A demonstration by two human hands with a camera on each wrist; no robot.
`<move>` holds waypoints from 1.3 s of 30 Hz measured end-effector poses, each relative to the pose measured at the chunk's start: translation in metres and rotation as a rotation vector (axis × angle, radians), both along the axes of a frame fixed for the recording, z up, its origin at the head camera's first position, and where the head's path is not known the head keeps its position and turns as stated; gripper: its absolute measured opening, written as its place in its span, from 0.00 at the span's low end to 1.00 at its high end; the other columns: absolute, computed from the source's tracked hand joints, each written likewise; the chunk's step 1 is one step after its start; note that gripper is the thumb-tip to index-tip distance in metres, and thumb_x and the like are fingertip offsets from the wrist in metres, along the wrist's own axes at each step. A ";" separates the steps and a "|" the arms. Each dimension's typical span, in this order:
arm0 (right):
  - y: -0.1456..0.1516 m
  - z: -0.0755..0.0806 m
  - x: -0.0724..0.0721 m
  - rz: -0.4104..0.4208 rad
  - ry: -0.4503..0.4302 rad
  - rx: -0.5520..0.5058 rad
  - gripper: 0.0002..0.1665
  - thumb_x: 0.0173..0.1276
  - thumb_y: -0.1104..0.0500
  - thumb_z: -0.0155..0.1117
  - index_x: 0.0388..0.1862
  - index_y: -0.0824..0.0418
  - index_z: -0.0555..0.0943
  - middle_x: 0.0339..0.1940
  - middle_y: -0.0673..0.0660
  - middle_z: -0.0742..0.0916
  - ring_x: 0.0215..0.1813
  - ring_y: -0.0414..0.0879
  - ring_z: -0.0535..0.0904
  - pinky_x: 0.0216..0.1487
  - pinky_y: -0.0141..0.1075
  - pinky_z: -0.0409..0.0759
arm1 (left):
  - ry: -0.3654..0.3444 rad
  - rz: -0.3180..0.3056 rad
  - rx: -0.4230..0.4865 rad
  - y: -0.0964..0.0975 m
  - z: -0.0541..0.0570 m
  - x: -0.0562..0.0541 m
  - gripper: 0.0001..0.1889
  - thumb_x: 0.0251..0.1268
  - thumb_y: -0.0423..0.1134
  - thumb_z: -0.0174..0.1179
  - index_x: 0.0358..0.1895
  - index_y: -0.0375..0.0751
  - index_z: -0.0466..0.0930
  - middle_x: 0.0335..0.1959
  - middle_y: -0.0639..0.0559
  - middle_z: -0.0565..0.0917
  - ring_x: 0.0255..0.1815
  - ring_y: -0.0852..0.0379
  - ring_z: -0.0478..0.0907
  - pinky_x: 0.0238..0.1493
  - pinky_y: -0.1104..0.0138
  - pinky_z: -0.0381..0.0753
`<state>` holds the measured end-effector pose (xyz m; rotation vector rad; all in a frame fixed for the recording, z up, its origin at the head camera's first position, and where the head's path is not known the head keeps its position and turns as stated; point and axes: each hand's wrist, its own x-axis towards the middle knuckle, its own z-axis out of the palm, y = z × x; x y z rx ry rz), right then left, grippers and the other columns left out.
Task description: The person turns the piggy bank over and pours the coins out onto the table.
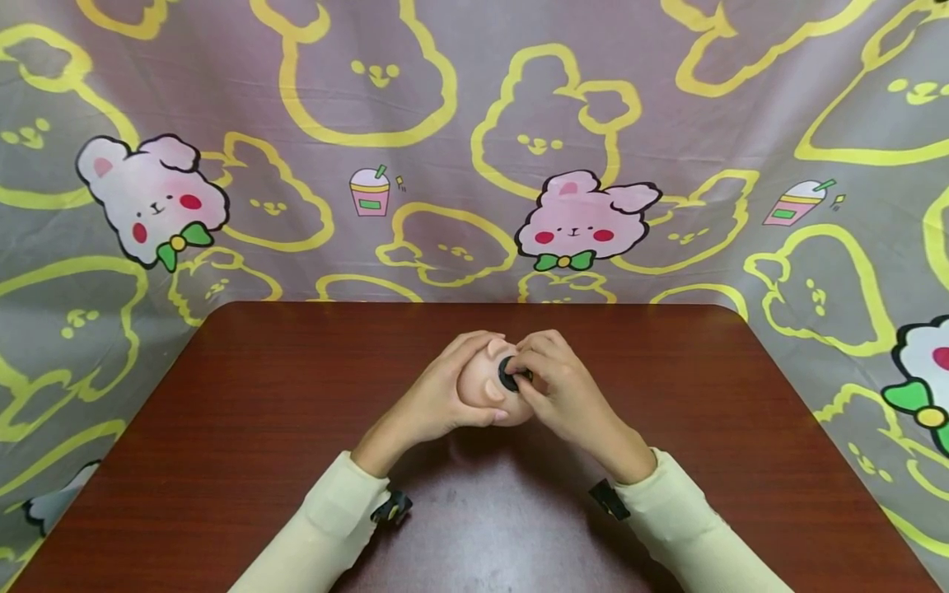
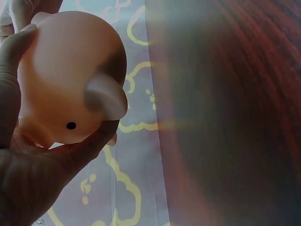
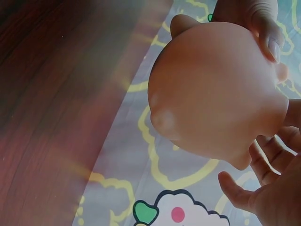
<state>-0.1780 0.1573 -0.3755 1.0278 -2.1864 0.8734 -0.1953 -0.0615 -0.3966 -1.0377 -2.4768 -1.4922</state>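
Note:
A pink piggy bank (image 1: 477,380) is held above the table, tipped so that its underside with stubby feet (image 1: 493,390) faces the right hand. My left hand (image 1: 433,394) grips its body from the left, thumb along the near side and fingers over the far side. Thumb and fingers of my right hand (image 1: 569,389) pinch a round black plug (image 1: 505,375) in the underside, partly covering it. An ear (image 2: 108,96) and a black dot eye (image 2: 71,125) show in the left wrist view. From the right wrist, the smooth body (image 3: 211,84) hides the plug.
The dark red-brown wooden table (image 1: 259,412) lies beneath both hands. Behind and beside it hangs a grey curtain (image 1: 445,173) with yellow outlines and cartoon animals. Black straps with small devices (image 1: 391,506) sit at the cream sleeve cuffs.

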 end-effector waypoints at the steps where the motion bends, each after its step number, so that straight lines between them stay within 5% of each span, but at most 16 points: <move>1: 0.000 0.000 0.000 0.001 0.000 0.000 0.14 0.54 0.80 0.71 0.32 0.64 0.84 0.40 0.57 0.86 0.52 0.52 0.78 0.49 0.40 0.78 | 0.000 0.001 -0.003 0.000 0.000 0.000 0.47 0.48 0.41 0.84 0.75 0.48 0.70 0.72 0.52 0.72 0.69 0.55 0.73 0.66 0.60 0.79; 39: 0.006 0.000 -0.002 0.089 -0.026 0.062 0.18 0.51 0.81 0.68 0.31 0.60 0.84 0.38 0.52 0.86 0.51 0.50 0.76 0.53 0.43 0.77 | 0.002 -0.016 -0.015 -0.001 -0.002 0.004 0.48 0.48 0.42 0.84 0.76 0.47 0.70 0.72 0.49 0.73 0.70 0.53 0.73 0.68 0.59 0.78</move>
